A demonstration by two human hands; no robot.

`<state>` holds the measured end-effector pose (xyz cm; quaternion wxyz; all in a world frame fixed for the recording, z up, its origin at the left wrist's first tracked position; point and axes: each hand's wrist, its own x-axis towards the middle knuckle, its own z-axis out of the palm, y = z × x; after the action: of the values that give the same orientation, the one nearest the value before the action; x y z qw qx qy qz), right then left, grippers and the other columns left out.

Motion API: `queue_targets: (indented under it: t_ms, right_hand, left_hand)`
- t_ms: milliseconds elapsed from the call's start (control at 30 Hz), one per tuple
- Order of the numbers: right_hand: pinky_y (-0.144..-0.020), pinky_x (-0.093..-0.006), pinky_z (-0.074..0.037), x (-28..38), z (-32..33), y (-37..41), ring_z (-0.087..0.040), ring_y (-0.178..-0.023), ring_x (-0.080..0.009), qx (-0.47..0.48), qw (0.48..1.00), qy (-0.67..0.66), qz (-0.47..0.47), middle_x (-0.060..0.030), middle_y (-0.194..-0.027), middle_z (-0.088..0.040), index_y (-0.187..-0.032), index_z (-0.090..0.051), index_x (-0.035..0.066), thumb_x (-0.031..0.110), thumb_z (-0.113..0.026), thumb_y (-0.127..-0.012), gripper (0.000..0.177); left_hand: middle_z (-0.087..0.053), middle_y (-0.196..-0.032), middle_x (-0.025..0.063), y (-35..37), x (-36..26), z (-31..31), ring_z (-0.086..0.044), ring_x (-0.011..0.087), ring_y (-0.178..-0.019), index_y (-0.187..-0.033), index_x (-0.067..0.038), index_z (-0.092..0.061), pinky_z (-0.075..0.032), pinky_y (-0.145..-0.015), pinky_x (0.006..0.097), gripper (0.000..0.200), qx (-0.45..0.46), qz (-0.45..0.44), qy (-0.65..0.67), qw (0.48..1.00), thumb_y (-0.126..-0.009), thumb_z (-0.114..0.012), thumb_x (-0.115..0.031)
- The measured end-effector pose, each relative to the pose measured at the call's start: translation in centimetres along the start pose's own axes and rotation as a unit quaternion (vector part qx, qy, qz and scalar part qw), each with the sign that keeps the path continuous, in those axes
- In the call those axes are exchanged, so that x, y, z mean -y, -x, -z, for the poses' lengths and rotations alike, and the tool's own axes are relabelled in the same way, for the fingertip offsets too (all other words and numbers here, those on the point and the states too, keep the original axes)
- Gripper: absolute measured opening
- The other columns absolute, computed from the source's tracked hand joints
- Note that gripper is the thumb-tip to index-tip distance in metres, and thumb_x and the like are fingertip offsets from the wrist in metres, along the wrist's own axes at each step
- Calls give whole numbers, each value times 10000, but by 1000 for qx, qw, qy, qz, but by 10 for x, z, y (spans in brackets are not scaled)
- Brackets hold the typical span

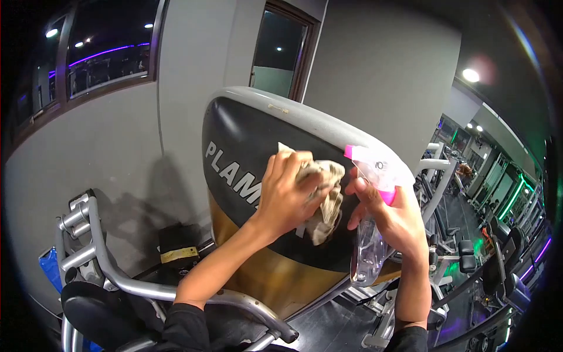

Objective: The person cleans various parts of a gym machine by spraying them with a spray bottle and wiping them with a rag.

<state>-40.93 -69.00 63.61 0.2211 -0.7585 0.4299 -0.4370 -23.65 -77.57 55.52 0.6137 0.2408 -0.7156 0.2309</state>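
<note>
My left hand [287,190] is closed around a crumpled beige cloth [324,214] and holds it against the dark panel [234,126] of a gym machine. White letters on that panel are partly hidden behind my hand and the cloth. My right hand [393,217] grips a clear spray bottle [368,258] by its neck, just right of the cloth. The bottle has a pale spray head [381,167] with a pink nozzle and a pink collar, its nozzle pointing left. Liquid in the bottle is hard to make out.
The panel's grey rounded frame [311,117] curves over its top. A bent silver machine tube [146,287] and a black pad [94,308] stand at lower left. Behind are a grey wall [193,58] and windows; more gym machines line the right side.
</note>
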Motion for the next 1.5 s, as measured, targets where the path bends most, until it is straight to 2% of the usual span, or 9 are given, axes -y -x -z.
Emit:
queue_targets:
  t_ms: [100, 200, 333, 567, 700, 833, 967, 1267, 1500]
  right_hand:
    - [-541, -268, -489, 3, -1, 8, -620, -565, -161, 1, 999, -31, -24, -87, -914, -608, -1124, -524, -40, 305, -583, -932, 398]
    - [-540, -263, -474, -3, -1, 19, -639, -577, -148, -38, 996, -84, 1, -58, -726, -611, -1059, -573, -39, 280, -623, -909, 356]
    - [-531, -273, -504, -12, 6, 44, -641, -577, -183, -34, 985, -167, 30, -125, -864, -618, -1145, -507, -60, 207, -592, -917, 361]
    - [-471, -301, -510, -31, 8, 68, -633, -547, -221, 17, 949, -303, 82, -181, -900, -605, -1140, -446, -88, 304, -667, -861, 529]
    - [-506, -267, -504, -18, -8, 74, -653, -565, -182, -30, 955, -251, 154, -137, -715, -654, -967, -489, -102, 411, -753, -778, 606]
    - [-500, -262, -498, -17, -5, 81, -639, -519, -176, -1, 953, -286, 105, -141, -726, -658, -962, -493, -93, 423, -757, -768, 611]
    - [-504, -257, -496, -26, -8, 76, -641, -523, -184, -40, 963, -236, 125, -155, -756, -649, -981, -479, -90, 413, -725, -802, 588]
    - [-502, -274, -507, -51, -21, 56, -655, -574, -210, 44, 949, -303, 71, -182, -883, -608, -1100, -371, -90, 309, -660, -874, 542]
    - [-539, -267, -513, -66, -28, 51, -655, -553, -206, 64, 955, -282, 67, -173, -881, -619, -1110, -377, -99, 315, -641, -883, 540]
  left_hand:
    - [-522, -969, 122, -21, 19, -5, -510, 312, -885, -917, -88, -644, -440, -775, 421, 205, 2, 69, -12, 998, -751, -703, -192]
    - [-528, -979, 134, -31, 60, -4, -516, 328, -904, -989, -63, -639, -451, -803, 429, 249, -11, 138, -43, 989, -778, -687, -185]
    - [-558, -880, 134, -28, 75, 5, -574, 322, -844, -875, -13, -616, -476, -729, 411, 176, -16, 176, -27, 984, -799, -667, -163]
    - [-545, -903, 97, -26, -31, -6, -564, 298, -841, -869, -93, -634, -504, -739, 394, 211, 75, 26, 104, 991, -693, -727, -162]
    - [-536, -947, 116, -37, 13, -7, -548, 318, -883, -931, -96, -631, -492, -771, 419, 263, 35, 92, 9, 995, -686, -714, -144]
    - [-551, -966, 133, -30, 106, 6, -576, 355, -875, -985, -79, -614, -508, -737, 457, 253, 5, 207, -128, 970, -762, -683, -176]
    - [-572, -963, 161, -35, 100, 11, -606, 391, -883, -970, -56, -585, -487, -726, 493, 202, 12, 309, -237, 921, -839, -624, -204]
    - [-519, -887, 97, -22, -5, 0, -560, 296, -817, -895, -91, -630, -513, -703, 412, 181, 44, 107, 40, 992, -751, -707, -167]
    - [-538, -947, 138, -36, 105, 4, -561, 339, -896, -928, -40, -586, -468, -766, 437, 224, -9, 192, -60, 979, -777, -691, -168]
